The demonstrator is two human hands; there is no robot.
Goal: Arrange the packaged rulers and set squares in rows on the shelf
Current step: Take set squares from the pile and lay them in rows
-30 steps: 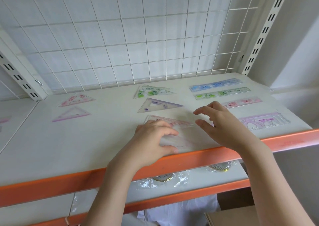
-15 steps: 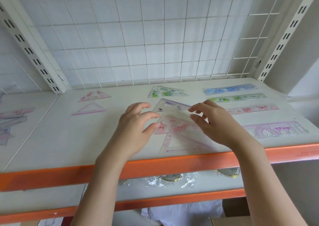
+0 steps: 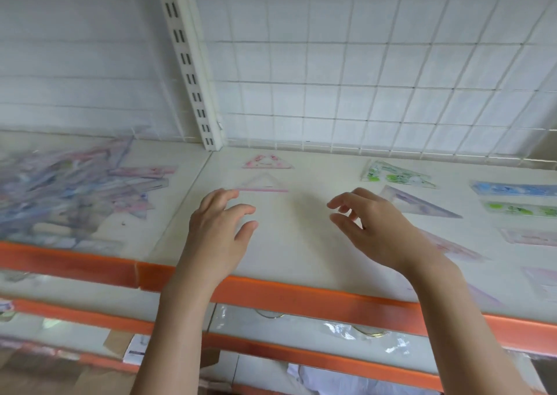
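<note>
A: What is the surface like?

B: A white shelf [image 3: 301, 244] with an orange front lip, backed by a white wire grid [image 3: 361, 63]. A slotted white upright [image 3: 193, 63] stands at the back, and I'll place everything from it. Below the shelf sits a second orange-edged shelf with clear plastic bags on it.

A: Where are the packaged pieces?

B: Left of the upright's foot lies a loose, blurred pile of rulers and set squares [image 3: 60, 189]. Just right of its foot lies a pink set square [image 3: 267, 162], and nearer the front edge from that a clear set square with a pink base [image 3: 261, 185]. Further right come a green set square [image 3: 394, 176] and a purple set square [image 3: 416, 203]. Furthest right, a blue ruler [image 3: 512, 189] with a green ruler [image 3: 518, 209] in front of it, at the frame edge.

A: And the hands?

B: Both are over the bare shelf in front of the upright, palms down. The left hand [image 3: 220, 235] has loosely curved fingers, its grip slack and holding nothing, fingertips close to the pink base. The right hand [image 3: 379, 229] is likewise relaxed and empty, fingers spread, near the purple set square without touching it.
</note>
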